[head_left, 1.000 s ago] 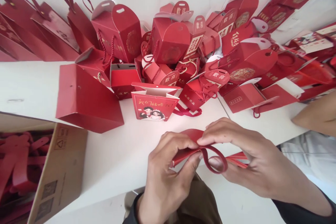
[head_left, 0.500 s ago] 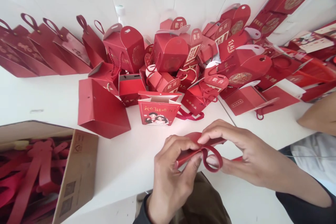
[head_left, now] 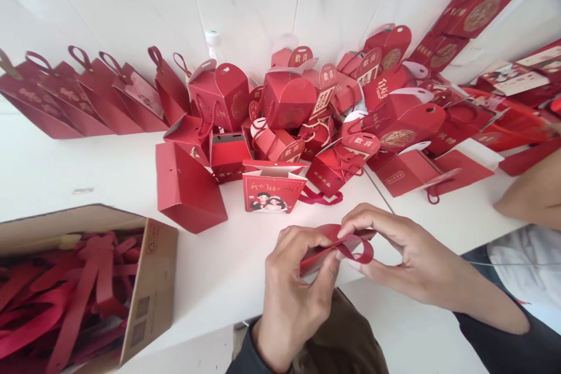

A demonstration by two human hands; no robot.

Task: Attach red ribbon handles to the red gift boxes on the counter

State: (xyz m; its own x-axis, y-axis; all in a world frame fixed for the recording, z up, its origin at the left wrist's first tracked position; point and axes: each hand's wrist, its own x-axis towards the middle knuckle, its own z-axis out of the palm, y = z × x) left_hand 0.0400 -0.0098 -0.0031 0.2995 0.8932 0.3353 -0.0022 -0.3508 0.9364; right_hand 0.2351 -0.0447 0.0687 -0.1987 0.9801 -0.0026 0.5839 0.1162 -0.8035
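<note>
Your L hand (head_left: 298,287) has thumb + fingers closed on the red box (head_left: 313,262), pinching it nr its top edge. Box is up in front of you, over the front edge of the table (head_left: 219,272). Your R hand (head_left: 405,254) has index tip + thumb curled abt the strap loop (head_left: 366,253) at box top; can't tell if they're gripping it. Printed bag (head_left: 274,196) stands just beyond, plain red box (head_left: 189,190) to its L. Carton (head_left: 155,289) w/ red straps (head_left: 99,248) is far L.
</note>
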